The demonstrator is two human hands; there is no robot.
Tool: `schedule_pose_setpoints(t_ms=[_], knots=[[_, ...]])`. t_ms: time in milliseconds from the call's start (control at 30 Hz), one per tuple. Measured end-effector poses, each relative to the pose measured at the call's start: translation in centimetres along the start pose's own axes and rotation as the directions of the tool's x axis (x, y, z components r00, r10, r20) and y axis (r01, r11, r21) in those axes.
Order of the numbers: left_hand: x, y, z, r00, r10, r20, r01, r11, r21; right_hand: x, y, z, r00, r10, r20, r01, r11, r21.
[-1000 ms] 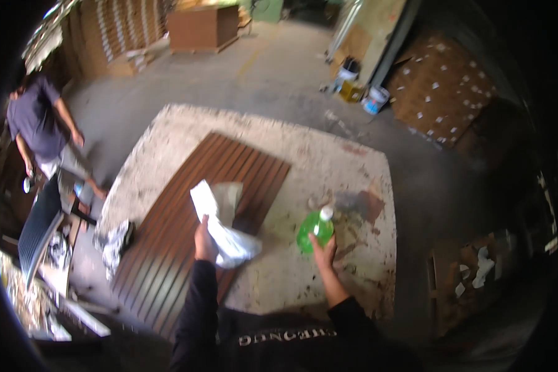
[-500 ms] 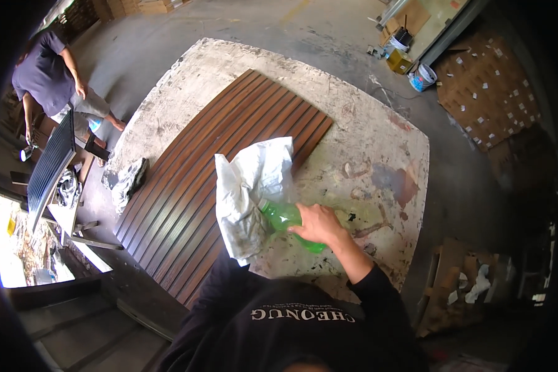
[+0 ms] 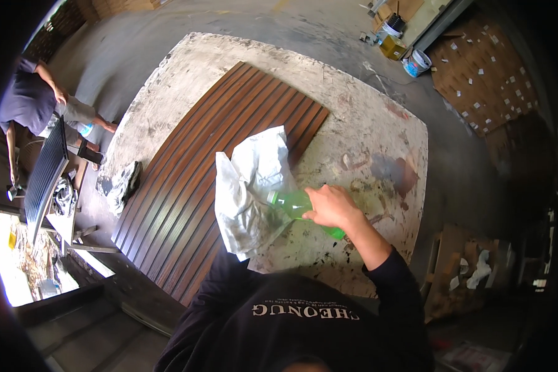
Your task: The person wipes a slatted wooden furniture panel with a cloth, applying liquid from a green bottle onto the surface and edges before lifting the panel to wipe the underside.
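Note:
My right hand point(image 3: 336, 209) is wrapped round a clear green plastic bottle point(image 3: 291, 203), tilted with its neck toward a white cloth point(image 3: 251, 192). The bottle's neck is against or just in front of the cloth; I cannot tell whether they touch. My left sleeve point(image 3: 222, 273) leads up under the cloth, which hides my left hand and its fingers. Behind the cloth lies a curved, dark brown slatted wood panel point(image 3: 198, 149), its slats running lengthwise.
A paint-stained pale tabletop point(image 3: 366, 136) carries the panel. A crumpled, dark-smeared cloth point(image 3: 124, 186) lies at its left. Another person point(image 3: 31, 99) stands at the far left beside a dark ribbed panel point(image 3: 45, 177). Buckets point(image 3: 417, 63) and cardboard point(image 3: 483, 74) are at far right.
My right hand and the bottle have shifted right. The cloth shows more folded in at its right side. The other person has leaned further left in the picture.

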State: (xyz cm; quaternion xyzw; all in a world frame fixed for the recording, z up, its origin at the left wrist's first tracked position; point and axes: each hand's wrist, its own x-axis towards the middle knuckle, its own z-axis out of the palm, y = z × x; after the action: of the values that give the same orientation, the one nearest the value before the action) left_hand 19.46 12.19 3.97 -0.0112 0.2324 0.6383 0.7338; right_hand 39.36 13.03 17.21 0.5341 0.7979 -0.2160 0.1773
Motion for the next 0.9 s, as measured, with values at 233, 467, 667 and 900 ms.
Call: schedule_pose_setpoints(t_ms=[233,467,667,900], knots=[[0.4,-0.6,0.2,1.000,-0.010,0.007,0.010,1.000,0.027,-0.3,-0.4,-0.2,0.996,-0.030,-0.089,0.031,0.999,0.007],[-3.8,6.3,-1.9,0.994,0.108,0.022,-0.110,0.982,0.156,3.0,4.7,2.2,0.917,0.180,-0.356,0.051,0.833,0.550],[-5.2,15.8,-5.8,0.928,0.353,0.117,-0.358,0.762,0.539,7.8,14.3,4.6,0.416,0.534,-0.736,0.188,0.741,0.644],[-0.2,3.0,-3.3,0.975,-0.101,0.196,-0.169,-0.913,0.372,11.0,18.5,11.5,0.255,0.748,-0.612,0.515,0.430,0.741]])
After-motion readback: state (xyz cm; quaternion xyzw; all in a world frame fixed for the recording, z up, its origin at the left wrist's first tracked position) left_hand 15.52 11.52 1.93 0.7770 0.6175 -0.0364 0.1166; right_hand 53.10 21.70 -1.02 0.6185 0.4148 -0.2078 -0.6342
